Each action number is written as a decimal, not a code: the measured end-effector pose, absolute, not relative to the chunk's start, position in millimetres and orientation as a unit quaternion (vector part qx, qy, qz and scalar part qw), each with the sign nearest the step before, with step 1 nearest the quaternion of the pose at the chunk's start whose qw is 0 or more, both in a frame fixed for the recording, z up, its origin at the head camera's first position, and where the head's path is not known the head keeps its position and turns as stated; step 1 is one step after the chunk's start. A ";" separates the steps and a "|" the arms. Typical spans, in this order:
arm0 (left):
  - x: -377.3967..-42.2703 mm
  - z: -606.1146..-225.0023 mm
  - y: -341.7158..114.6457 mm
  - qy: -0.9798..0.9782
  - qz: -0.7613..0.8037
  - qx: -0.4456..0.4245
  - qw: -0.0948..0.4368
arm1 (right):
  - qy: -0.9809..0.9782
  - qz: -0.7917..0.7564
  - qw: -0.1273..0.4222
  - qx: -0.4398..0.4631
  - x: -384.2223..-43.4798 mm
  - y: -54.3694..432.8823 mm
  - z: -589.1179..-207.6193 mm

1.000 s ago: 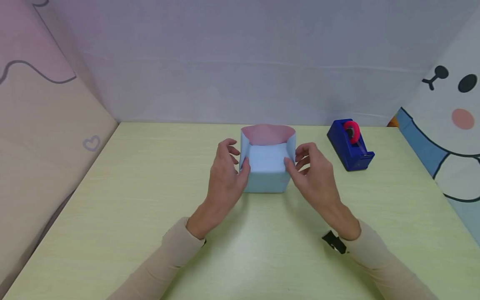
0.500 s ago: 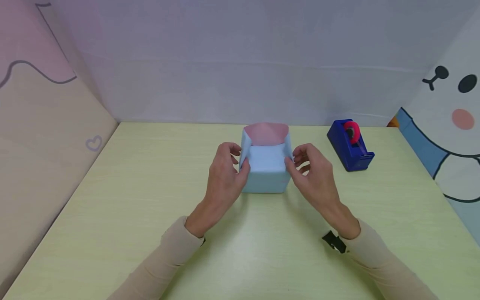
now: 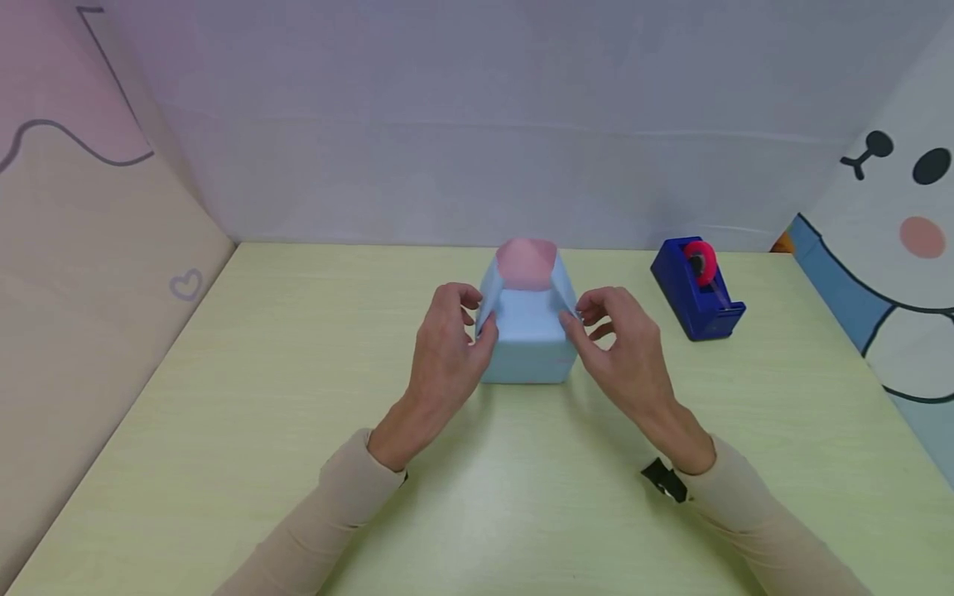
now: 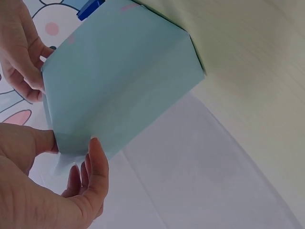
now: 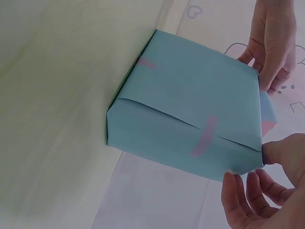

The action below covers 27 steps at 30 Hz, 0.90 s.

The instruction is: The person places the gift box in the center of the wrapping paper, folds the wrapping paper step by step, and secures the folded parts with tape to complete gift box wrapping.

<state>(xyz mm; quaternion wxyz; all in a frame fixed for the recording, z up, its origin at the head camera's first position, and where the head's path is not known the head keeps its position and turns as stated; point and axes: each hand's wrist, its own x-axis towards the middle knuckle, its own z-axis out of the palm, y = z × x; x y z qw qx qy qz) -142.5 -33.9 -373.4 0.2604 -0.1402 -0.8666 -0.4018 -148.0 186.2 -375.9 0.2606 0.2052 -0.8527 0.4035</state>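
A box-shaped parcel in light blue wrapping paper (image 3: 525, 362) stands on the table in the head view. Its paper rises at the far side as a flap with a pink inner face (image 3: 526, 265), and the side folds lean inward. At the left top edge, my left hand (image 3: 450, 339) pinches the paper between thumb and fingers. My right hand (image 3: 622, 339) pinches the opposite edge the same way. In the right wrist view, pink tape strips (image 5: 206, 136) lie across a paper seam on the parcel's side.
A blue tape dispenser (image 3: 696, 290) with a red-cored roll stands at the back right of the pale wooden table (image 3: 335, 331). A plain fabric backdrop (image 3: 477, 149) closes the far side, with printed panels at left and right.
The paper's upper side folds have come inward and the pink flap has narrowed and become more pointed. My right fingers have shifted slightly left; my left hand barely moved.
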 end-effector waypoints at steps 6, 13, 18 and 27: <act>-143.1 -374.3 -34.4 -0.868 -0.396 -0.147 0.262 | -0.854 0.394 0.263 0.215 -149.1 185.9 -377.4; -143.1 -375.0 -34.3 -0.870 -0.391 -0.147 0.263 | -0.852 0.388 0.262 0.234 -150.7 186.3 -378.9; -143.0 -374.0 -33.7 -0.870 -0.389 -0.147 0.264 | -0.851 0.393 0.260 0.230 -153.7 187.4 -376.7; -140.5 -372.0 -33.6 -0.875 -0.386 -0.143 0.256 | -0.859 0.425 0.204 0.201 -164.5 187.9 -369.0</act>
